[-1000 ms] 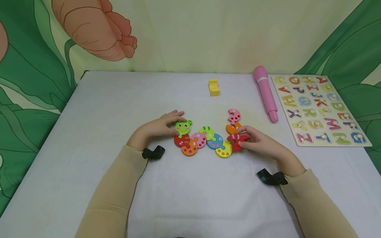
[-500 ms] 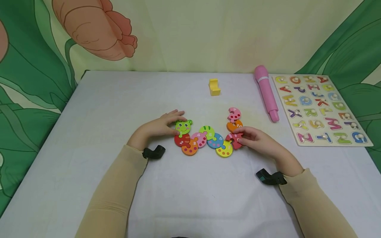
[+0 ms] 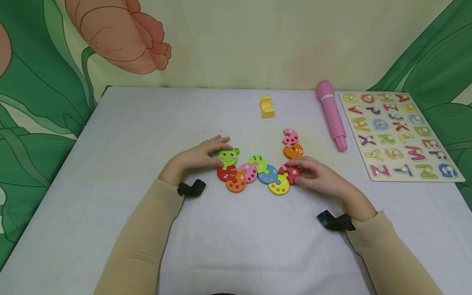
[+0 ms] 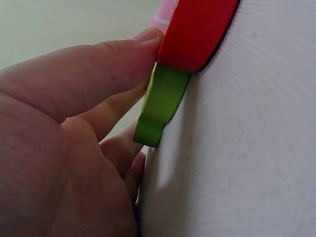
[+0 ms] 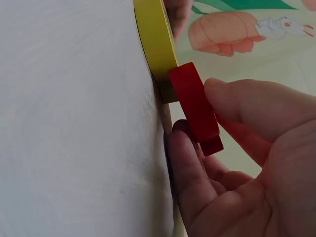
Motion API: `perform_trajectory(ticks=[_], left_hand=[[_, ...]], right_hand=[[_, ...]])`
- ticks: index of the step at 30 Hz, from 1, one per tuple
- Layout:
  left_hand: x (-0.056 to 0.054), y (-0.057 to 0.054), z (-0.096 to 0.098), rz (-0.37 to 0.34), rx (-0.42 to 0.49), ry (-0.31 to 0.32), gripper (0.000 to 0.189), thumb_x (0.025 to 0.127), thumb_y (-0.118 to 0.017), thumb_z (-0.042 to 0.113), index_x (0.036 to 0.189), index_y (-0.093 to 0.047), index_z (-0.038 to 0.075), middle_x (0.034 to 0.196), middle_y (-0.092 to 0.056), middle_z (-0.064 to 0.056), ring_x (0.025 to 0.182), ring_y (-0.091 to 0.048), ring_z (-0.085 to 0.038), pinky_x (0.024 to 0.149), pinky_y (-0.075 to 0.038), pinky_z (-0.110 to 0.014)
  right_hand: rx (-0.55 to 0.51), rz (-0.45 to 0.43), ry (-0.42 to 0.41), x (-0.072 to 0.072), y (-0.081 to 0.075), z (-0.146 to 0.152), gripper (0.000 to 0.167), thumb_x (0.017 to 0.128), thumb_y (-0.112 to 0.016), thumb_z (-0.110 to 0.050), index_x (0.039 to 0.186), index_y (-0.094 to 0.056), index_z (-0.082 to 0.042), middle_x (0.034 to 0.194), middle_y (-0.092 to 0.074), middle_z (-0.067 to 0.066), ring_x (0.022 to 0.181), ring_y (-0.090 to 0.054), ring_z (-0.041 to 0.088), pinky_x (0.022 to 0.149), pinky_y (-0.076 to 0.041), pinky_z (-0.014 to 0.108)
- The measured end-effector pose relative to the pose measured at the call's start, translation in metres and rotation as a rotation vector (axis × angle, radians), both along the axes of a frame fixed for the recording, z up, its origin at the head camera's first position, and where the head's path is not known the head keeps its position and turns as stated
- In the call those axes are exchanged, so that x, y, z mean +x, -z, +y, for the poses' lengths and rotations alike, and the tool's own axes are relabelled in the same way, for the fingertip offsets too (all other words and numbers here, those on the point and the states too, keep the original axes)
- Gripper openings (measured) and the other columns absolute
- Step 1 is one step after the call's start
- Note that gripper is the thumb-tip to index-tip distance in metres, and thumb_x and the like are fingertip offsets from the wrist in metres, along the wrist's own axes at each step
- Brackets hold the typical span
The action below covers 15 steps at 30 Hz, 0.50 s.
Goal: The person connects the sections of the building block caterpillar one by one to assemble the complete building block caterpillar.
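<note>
My left hand (image 3: 200, 155) is at the green frog-faced head piece (image 3: 228, 157) of a numbered caterpillar puzzle, thumb low at its side and a finger along its top. In the left wrist view the thumb tip meets the red piece (image 4: 197, 34) joined to the green head (image 4: 165, 96). Between thumb and fingers my right hand (image 3: 321, 176) pinches the red number 8 piece (image 3: 290, 173). The right wrist view shows this red piece (image 5: 195, 103) tilted, one end overlapping the yellow piece (image 5: 155, 39). Orange, pink, green and blue pieces (image 3: 267, 175) link the chain between the hands.
A pink number 9 piece (image 3: 290, 137) and an orange number 10 piece (image 3: 293, 151) lie together just beyond my right hand. Farther back are a yellow block (image 3: 267, 107), a pink microphone-shaped toy (image 3: 332, 114) and, at right, an alphabet peg board (image 3: 402, 137).
My right hand has turned the red 8 piece and brought it left against the chain's yellow piece. The 9 and 10 pieces have shifted slightly away. My left hand has stayed put.
</note>
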<state>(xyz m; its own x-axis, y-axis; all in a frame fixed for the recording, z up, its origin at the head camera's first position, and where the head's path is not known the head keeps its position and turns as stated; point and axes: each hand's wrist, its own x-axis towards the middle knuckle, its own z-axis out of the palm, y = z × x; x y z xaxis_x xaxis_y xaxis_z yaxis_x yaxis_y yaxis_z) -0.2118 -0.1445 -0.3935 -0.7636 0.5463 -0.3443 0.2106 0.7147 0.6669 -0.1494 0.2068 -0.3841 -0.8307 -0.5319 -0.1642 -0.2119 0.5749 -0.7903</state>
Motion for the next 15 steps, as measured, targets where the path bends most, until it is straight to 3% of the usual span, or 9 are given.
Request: perform_trajectory(ticks=[4, 11, 15], left_hand=[[0.0004, -0.0008, -0.0001, 0.000, 0.001, -0.001, 0.053, 0.082, -0.060, 0.025, 0.132, -0.044, 0.026, 0.153, -0.015, 0.008, 0.142, 0.001, -0.016, 0.113, -0.004, -0.052], [-0.0001, 0.0009, -0.0005, 0.001, 0.005, 0.005, 0.053, 0.083, -0.060, 0.024, 0.133, -0.044, 0.026, 0.153, -0.015, 0.007, 0.142, 0.001, -0.017, 0.111, -0.008, -0.056], [0.0000, 0.0011, -0.0004, 0.005, 0.004, 0.007, 0.052, 0.083, -0.060, 0.025, 0.132, -0.044, 0.026, 0.153, -0.015, 0.007, 0.142, 0.001, -0.017, 0.111, -0.008, -0.055]], right_hand=[[0.010, 0.041, -0.001, 0.0002, 0.0002, -0.0011, 0.040, 0.085, -0.060, -0.008, 0.124, -0.053, -0.012, 0.126, -0.043, 0.007, 0.096, -0.043, 0.014, 0.075, -0.046, 0.016], [0.052, 0.089, -0.006, 0.0010, -0.0008, -0.0024, 0.042, 0.082, -0.065, -0.012, 0.122, -0.053, -0.012, 0.117, -0.048, 0.007, 0.079, -0.046, 0.015, 0.064, -0.044, 0.018], [0.119, 0.096, -0.013, 0.0013, -0.0008, -0.0032, 0.043, 0.081, -0.066, -0.017, 0.123, -0.054, -0.014, 0.121, -0.048, 0.007, 0.090, -0.047, 0.018, 0.069, -0.045, 0.019]])
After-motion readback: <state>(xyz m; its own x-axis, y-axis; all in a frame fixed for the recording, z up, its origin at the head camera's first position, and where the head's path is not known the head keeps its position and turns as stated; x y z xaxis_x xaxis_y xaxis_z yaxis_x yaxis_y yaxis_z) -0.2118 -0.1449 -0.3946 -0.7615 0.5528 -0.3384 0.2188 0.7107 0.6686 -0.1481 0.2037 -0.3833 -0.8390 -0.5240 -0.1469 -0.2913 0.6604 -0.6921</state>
